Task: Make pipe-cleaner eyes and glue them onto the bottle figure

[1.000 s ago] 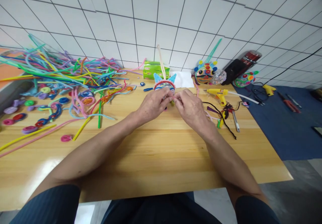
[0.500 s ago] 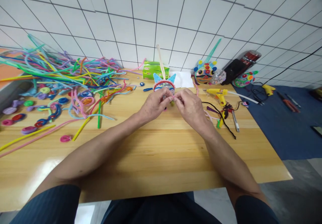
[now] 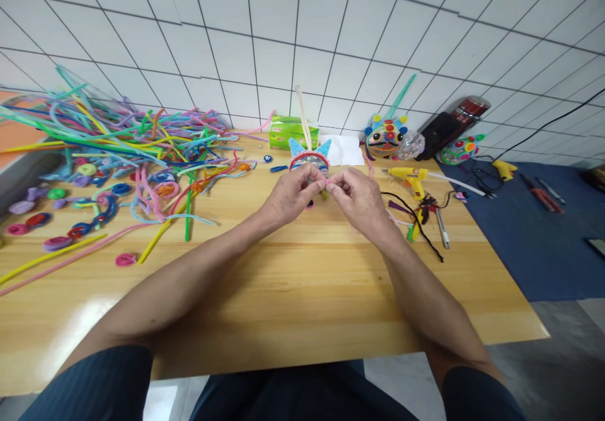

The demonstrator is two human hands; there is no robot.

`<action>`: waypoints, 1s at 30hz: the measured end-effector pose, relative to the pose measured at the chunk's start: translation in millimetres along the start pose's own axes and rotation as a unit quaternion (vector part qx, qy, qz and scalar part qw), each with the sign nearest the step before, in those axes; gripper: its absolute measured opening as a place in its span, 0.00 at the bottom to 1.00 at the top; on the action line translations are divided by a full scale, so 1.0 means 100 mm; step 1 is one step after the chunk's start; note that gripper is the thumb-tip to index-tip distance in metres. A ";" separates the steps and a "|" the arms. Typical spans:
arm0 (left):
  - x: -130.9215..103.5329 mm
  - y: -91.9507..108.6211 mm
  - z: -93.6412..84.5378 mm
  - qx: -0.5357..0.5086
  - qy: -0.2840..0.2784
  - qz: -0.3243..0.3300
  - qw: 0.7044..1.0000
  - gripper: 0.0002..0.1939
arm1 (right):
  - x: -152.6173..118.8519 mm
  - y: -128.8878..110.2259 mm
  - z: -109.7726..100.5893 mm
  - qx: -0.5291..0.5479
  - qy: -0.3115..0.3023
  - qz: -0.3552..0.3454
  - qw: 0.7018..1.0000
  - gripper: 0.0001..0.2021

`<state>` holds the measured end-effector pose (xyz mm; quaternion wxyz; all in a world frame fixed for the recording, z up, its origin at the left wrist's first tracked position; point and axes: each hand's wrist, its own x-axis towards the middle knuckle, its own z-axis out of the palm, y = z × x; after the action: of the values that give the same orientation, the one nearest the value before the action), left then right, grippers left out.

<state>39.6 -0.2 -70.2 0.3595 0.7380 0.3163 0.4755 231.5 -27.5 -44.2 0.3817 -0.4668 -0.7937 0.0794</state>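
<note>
Between the fingertips of both hands is a short pink pipe cleaner (image 3: 327, 182), mostly covered by the fingers. My left hand (image 3: 295, 195) pinches one end, thumb against forefinger. The other end is in the closed fingertips of my right hand (image 3: 357, 199). Just beyond the hands stands a round lantern-like craft (image 3: 309, 158) with a red rim, two light-blue pointed ears and a pale loop rising from it. Its lower part is hidden by my hands.
Several pipe cleaners (image 3: 142, 131) and coiled pieces cover the left of the wooden table (image 3: 302, 295). Behind stand a green tissue pack (image 3: 286, 132) and a decorated lion-like craft (image 3: 385, 136). Right are a yellow glue gun (image 3: 412, 180), a white pen (image 3: 442, 229) and black cord.
The fingertips have drawn very slightly apart, and more of the pink pipe cleaner shows between them. Both hands otherwise keep their place and pinch.
</note>
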 end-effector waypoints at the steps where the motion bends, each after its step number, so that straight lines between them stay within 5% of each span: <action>1: 0.00 0.00 -0.02 0.035 -0.008 0.016 0.999 0.06 | -0.01 -0.01 0.00 -0.026 -0.007 -0.011 1.000 0.05; 7: -0.01 0.02 -0.08 0.150 -0.017 0.099 0.984 0.06 | -0.05 -0.06 0.00 -0.123 -0.018 -0.027 0.992 0.06; 16: 0.00 0.00 0.04 -0.148 0.007 -0.039 0.988 0.14 | 0.02 -0.03 -0.01 0.084 0.005 0.061 0.995 0.05; 24: 0.02 0.07 -0.10 0.085 -0.031 0.070 0.993 0.06 | -0.02 -0.05 -0.03 -0.046 -0.011 -0.020 0.999 0.06; 30: 0.00 0.08 -0.05 -0.026 -0.002 -0.007 1.000 0.10 | 0.00 -0.08 -0.02 0.018 0.017 0.017 1.000 0.05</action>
<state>36.1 -3.1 -61.8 0.3826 0.7269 0.3079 0.4800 227.4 -31.6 -39.2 0.4020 -0.4748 -0.7775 0.0921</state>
